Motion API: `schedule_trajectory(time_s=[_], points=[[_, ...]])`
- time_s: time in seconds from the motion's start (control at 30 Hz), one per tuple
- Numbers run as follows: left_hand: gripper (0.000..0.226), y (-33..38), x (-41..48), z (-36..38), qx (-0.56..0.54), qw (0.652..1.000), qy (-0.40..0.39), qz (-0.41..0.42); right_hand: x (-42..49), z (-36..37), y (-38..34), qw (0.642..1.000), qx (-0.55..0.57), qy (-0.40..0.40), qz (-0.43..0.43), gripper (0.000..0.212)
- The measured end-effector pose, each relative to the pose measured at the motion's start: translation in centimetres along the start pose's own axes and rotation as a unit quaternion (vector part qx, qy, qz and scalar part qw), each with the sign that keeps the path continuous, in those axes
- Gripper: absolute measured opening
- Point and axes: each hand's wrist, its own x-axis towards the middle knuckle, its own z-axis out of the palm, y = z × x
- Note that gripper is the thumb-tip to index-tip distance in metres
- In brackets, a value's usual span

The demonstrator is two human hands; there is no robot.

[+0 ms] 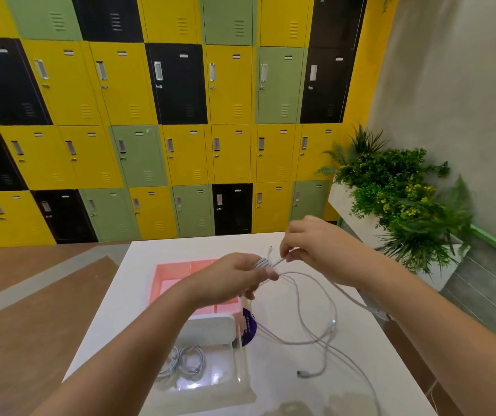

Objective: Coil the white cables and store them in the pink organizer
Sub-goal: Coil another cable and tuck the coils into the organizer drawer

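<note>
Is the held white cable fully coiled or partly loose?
Partly loose: the left hand grips a small coil; loops of the white cable trail onto the table.

A locker area in a shared building such as an office, school or gym: a wall of metal lockers point(162, 115) in yellow, green and black with handles and label slots, wood-look floor point(30, 295), a white planter of leafy plants point(396, 193), and a white surface point(285, 385)
</note>
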Motion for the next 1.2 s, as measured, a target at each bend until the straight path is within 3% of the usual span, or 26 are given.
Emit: schedule_trajectory(time_s=[0.23,0.37,0.5,0.67,0.7,0.77,0.83,1.03,1.2], points=[[0.023,-0.2,-0.1,0.4,-0.014,1.0,-0.012,0.007,-0.1,2.4,0.3,0.996,0.033,0.078,0.001,0.01],[0.029,0.0,-0.2,0.8,-0.121,0.991,-0.029,0.041,0.0,3.5,0.3,0.973,0.184,0.135,0.047,0.014],[0.035,0.5,0.0,1.2,-0.194,0.978,-0.022,0.07,0.0,4.7,-0.7,0.923,0.328,0.163,0.117,0.018],[0.03,0.5,0.4,1.3,-0.268,0.962,0.045,0.03,-0.4,5.7,-2.1,0.841,0.507,0.111,0.15,0.031],[0.028,0.3,0.5,1.3,-0.285,0.957,0.05,0.023,-0.4,5.7,-2.3,0.833,0.524,0.095,0.154,0.032],[0.024,0.1,0.7,1.5,-0.307,0.95,0.054,0.009,-0.6,5.9,-2.5,0.848,0.5,0.081,0.154,0.03],[0.033,0.0,0.9,1.6,-0.312,0.948,0.058,-0.006,-0.6,6.2,-2.7,0.865,0.471,0.092,0.148,0.026],[0.03,0.5,1.2,1.9,-0.276,0.96,0.044,0.002,-0.3,6.9,-3.5,0.848,0.462,0.147,0.212,0.026],[0.035,-0.4,1.6,1.4,-0.16,0.978,0.128,0.028,-0.1,6.3,-3.4,0.794,0.55,0.104,0.235,0.029]])
